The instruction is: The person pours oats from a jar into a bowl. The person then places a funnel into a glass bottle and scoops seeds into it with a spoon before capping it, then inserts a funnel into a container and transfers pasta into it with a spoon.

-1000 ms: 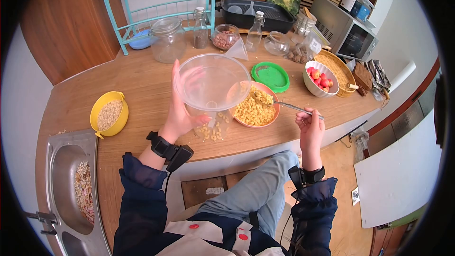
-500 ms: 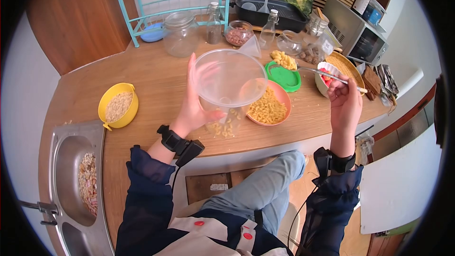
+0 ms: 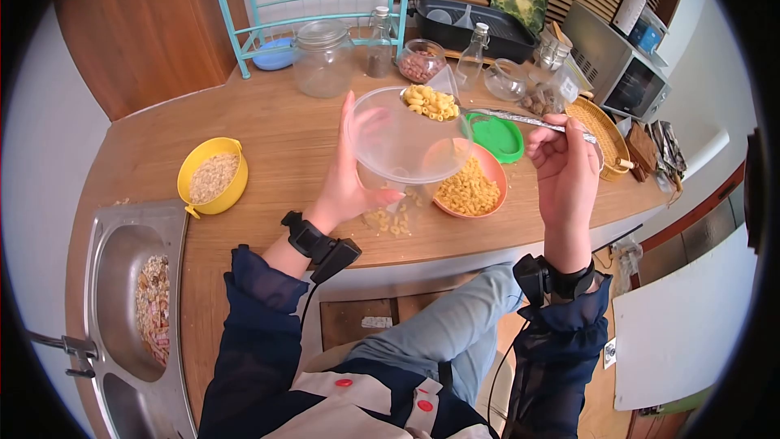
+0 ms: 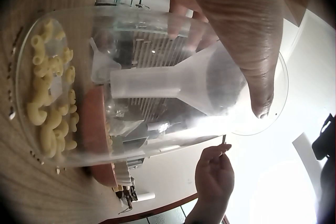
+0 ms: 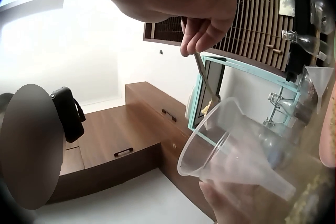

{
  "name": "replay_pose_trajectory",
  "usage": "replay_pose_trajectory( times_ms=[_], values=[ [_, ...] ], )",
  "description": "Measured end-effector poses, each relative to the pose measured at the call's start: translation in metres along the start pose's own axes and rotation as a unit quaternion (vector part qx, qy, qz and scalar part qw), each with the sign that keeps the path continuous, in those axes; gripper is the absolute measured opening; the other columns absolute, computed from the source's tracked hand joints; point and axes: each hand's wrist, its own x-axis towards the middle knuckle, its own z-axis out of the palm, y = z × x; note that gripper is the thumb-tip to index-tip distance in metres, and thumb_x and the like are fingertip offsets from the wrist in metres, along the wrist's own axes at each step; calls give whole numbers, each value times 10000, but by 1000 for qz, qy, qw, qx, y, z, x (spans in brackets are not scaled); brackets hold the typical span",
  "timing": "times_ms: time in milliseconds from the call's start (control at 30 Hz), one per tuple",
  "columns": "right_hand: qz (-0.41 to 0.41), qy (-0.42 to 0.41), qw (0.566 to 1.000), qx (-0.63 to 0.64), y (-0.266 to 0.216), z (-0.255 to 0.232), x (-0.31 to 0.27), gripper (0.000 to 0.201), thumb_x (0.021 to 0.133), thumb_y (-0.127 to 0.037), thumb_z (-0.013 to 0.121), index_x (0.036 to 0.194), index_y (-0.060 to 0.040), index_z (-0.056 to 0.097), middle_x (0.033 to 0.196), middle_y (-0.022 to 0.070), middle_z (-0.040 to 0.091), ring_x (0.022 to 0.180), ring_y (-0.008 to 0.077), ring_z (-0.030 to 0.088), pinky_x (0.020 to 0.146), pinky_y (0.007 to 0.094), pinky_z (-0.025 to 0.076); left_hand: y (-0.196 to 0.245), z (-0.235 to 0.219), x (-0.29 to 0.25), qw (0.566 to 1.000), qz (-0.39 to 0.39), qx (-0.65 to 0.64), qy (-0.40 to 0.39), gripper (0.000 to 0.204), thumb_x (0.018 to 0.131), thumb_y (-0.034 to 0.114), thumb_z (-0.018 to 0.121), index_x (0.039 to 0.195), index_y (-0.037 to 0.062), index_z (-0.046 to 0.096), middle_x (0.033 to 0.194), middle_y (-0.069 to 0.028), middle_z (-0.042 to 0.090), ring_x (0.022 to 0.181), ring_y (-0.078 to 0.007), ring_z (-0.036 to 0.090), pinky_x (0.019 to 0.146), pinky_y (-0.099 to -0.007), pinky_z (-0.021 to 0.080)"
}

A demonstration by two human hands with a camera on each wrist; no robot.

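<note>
My left hand grips the upper part of a clear jar, with a translucent funnel in its mouth. Through the jar's wall, the left wrist view shows the funnel's spout pointing down and macaroni on the bottom. My right hand pinches the handle of a metal spoon. Heaped macaroni on the spoon is over the funnel's far right edge. An orange bowl of macaroni stands right of the jar.
Behind the bowl lies a green lid. A yellow bowl of flakes stands left, beside the sink. Glass jar, bottles, a black pan and a wicker tray line the back and right. Loose bits lie on the counter.
The right hand has lifted the spoon of macaroni out of the orange bowl and moved it left over the funnel. The left hand keeps its grip.
</note>
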Motion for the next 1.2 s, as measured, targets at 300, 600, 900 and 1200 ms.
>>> replay_pose_trajectory(
  times_ms=[300,600,900,1200],
  values=[
    [-8,-16,1000,-9,5,2,-6,304,923,-213,347,950,41,511,763,127,599,691,161,556,680,264,459,-1,-2,-1,1000,-8,0,-21,1133,541,458,763,1334,27,78,1285,-189,292,1182,-281,356,960,-391,301],
    [-12,-15,1000,-6,5,4,-7,308,926,-220,341,947,37,509,763,125,599,684,154,558,674,258,461,2,0,-2,1000,-19,-7,-15,1133,536,473,760,1331,23,90,1295,-180,290,1191,-285,345,971,-395,289],
    [-14,-18,1000,-17,5,5,-9,315,929,-225,333,949,39,504,769,125,597,692,152,558,679,258,463,2,0,-2,1000,-21,-6,-20,1112,532,481,761,1321,19,128,1300,-173,295,1198,-277,337,976,-391,285],
    [-14,-15,1000,-19,1,6,-11,320,931,-228,328,952,40,502,774,125,596,699,154,557,685,261,460,2,0,-2,1000,-16,-8,-18,1112,532,472,765,1317,10,127,1296,-173,294,1202,-275,332,978,-387,281]
  ],
)
